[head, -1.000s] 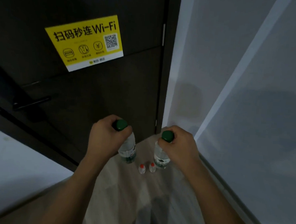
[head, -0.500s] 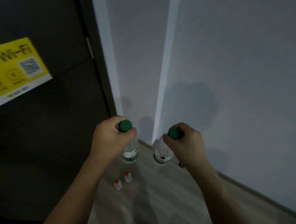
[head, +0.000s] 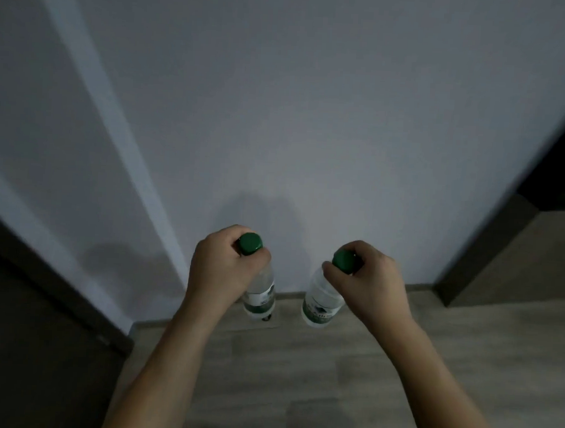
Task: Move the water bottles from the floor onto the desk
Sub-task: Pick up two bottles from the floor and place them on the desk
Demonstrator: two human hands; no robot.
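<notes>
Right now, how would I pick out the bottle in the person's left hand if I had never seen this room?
Find the pale wall above the wooden floor. Two clear bottles with green caps hang in front of it. The left-hand bottle is the one nearer the dark door, gripped at the neck by the left hand.

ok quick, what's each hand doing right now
left hand: grips the left water bottle by its neck.
right hand: grips the right water bottle by its neck.
</notes>
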